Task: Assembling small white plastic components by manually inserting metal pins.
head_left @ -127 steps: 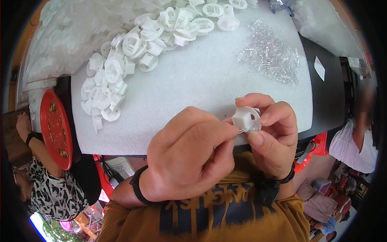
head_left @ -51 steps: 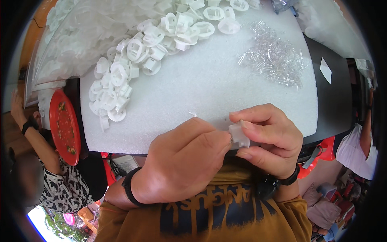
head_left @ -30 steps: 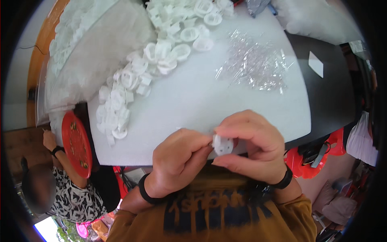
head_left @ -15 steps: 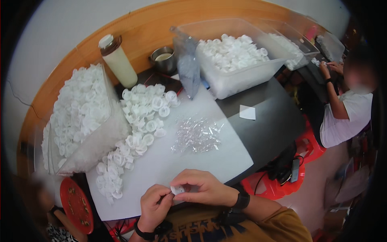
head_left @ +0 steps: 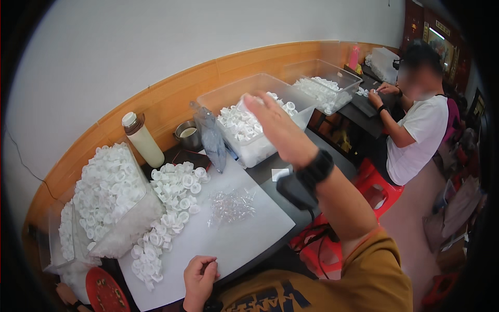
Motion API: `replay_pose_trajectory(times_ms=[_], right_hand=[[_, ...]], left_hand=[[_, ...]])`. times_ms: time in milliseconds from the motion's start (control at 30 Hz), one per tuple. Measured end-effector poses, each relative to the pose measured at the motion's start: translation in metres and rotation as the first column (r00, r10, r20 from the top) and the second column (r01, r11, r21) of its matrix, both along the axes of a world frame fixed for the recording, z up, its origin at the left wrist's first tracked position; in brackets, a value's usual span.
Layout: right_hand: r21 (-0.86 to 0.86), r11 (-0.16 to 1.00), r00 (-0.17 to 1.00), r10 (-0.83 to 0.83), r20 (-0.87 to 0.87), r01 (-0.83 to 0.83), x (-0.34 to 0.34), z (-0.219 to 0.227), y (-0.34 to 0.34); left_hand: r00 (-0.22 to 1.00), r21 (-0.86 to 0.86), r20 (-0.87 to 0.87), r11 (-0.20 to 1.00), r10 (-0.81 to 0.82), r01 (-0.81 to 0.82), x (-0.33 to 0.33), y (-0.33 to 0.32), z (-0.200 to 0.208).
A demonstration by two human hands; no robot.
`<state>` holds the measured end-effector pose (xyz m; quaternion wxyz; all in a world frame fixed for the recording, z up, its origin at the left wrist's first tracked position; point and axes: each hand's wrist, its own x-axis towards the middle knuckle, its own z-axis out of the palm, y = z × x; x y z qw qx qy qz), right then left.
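Observation:
My right hand is stretched out flat with fingers apart, hovering over a clear plastic bin that holds many white plastic caps. A black watch is on that wrist. My left hand rests with curled fingers on the near edge of a white board; nothing shows in it. On the board lie a loose pile of white caps and a small heap of clear plastic pieces.
A bulging clear bag of caps sits at the left. A capped bottle, a metal cup and an upright clear bag stand by the wall. Another person works at a second bin. Red stool at right.
Both hands were together at the board's near edge holding a white cap. My right hand has since reached up and right over the bin, and the cap is gone from view. My view has lifted.

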<state>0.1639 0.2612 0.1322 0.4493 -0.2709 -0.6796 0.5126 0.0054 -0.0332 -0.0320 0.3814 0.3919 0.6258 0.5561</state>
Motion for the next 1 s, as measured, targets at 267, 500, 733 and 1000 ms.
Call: replay_pose_trajectory(times_ms=[267,500,733,1000], right_hand=[[0.178,0.980,0.927,0.018,0.374,-0.091,0.013,-0.081,-0.076],[-0.029,0.960,0.955,0.281,0.092,-0.279,0.043,-0.026,-0.109],[0.646,0.564,0.826,-0.528,-0.196,0.514,0.118,0.048,-0.158],[0.815,0.366,0.674,-0.738,-0.041,0.450,0.175,0.019,-0.137]], left_hand=[[0.992,0.034,-0.128,0.999,-0.009,0.013,0.002,0.000,0.007],[0.992,0.050,-0.120,0.998,-0.027,0.033,0.007,-0.003,0.005],[0.788,0.123,-0.388,0.820,-0.479,0.559,-0.045,-0.061,0.110],[0.313,0.209,0.604,0.524,-0.733,0.826,-0.076,-0.129,0.193]])
